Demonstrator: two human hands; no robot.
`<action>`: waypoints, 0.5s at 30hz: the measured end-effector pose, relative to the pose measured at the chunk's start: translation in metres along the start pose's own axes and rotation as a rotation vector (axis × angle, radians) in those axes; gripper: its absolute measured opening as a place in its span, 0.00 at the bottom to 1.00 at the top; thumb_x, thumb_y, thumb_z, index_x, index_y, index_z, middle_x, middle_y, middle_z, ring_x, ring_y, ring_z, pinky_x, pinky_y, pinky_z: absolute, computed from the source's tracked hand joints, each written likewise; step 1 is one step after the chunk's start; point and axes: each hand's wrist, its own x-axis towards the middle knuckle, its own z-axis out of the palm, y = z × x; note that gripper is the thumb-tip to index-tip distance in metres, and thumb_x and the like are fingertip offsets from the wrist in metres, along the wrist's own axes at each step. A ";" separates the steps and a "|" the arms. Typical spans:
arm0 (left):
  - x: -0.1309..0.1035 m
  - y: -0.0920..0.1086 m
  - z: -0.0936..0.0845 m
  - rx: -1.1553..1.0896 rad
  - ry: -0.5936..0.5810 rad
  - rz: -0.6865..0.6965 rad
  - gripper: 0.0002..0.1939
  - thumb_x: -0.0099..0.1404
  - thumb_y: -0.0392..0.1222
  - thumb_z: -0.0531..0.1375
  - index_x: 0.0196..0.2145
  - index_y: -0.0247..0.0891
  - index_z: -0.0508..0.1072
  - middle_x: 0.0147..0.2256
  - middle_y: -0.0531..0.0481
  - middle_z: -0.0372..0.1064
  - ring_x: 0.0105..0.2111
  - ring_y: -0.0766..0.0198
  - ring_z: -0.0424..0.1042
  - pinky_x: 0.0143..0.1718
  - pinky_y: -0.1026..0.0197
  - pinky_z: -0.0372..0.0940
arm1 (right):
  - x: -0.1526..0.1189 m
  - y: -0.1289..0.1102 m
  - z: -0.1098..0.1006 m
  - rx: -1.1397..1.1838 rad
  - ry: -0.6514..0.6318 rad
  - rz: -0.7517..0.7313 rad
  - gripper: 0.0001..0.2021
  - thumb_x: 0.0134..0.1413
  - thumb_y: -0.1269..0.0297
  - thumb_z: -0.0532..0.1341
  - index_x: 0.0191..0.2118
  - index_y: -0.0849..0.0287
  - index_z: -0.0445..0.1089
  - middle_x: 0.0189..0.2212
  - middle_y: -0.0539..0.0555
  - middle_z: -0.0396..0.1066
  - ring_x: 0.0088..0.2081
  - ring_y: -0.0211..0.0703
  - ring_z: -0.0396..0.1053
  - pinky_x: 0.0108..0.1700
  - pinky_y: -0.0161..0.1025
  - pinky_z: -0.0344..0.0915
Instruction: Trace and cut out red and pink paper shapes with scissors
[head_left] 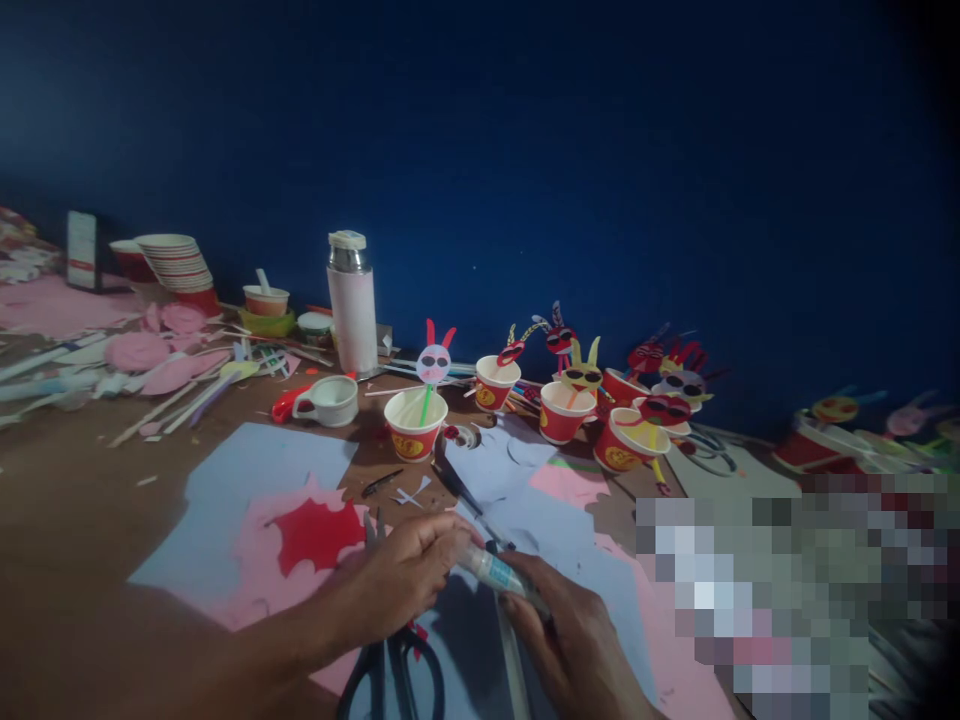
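Note:
A whitish glue tube (499, 573) with a blue label lies between my two hands. My right hand (574, 630) is closed around its body. At the far end, my left hand (416, 570) has its fingers pinched on the tip, which they cover. Black-handled scissors (409, 665) lie under my left wrist, their blades partly hidden by the hand. To the left, a jagged red paper cutout (311, 535) rests on pink paper (247, 560). Below my hands are pale blue-white sheets (555, 530). A pen-like dark stick (472, 500) lies just beyond the tube.
Several red paper cups with paper bunny faces, one cup (416, 440) nearest, stand along the back. Left of them are a grey mug (334, 400), a pink-white thermos (352, 315), stacked cups (180, 270) and pink scraps (142, 350). A blurred-out patch covers the lower right.

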 end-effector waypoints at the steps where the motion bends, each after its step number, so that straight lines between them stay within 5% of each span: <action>1: 0.000 0.000 0.002 0.001 -0.002 0.015 0.20 0.64 0.58 0.51 0.38 0.36 0.66 0.18 0.63 0.45 0.15 0.74 0.45 0.16 0.69 0.44 | 0.000 -0.001 0.001 -0.005 -0.009 0.008 0.11 0.60 0.64 0.51 0.48 0.55 0.64 0.33 0.52 0.75 0.32 0.42 0.73 0.32 0.33 0.66; 7: -0.010 0.003 0.018 0.108 0.057 0.009 0.21 0.66 0.58 0.46 0.41 0.40 0.66 0.22 0.58 0.51 0.20 0.70 0.51 0.21 0.67 0.50 | -0.005 -0.008 0.009 0.063 -0.013 0.048 0.11 0.63 0.62 0.47 0.46 0.54 0.62 0.29 0.49 0.73 0.28 0.40 0.72 0.29 0.33 0.66; 15: -0.028 0.020 0.032 0.387 0.117 -0.008 0.21 0.67 0.57 0.43 0.46 0.43 0.66 0.24 0.55 0.56 0.24 0.66 0.55 0.25 0.65 0.53 | -0.024 -0.004 0.027 -0.070 0.173 0.080 0.16 0.63 0.52 0.46 0.43 0.54 0.65 0.28 0.53 0.76 0.27 0.44 0.75 0.31 0.35 0.71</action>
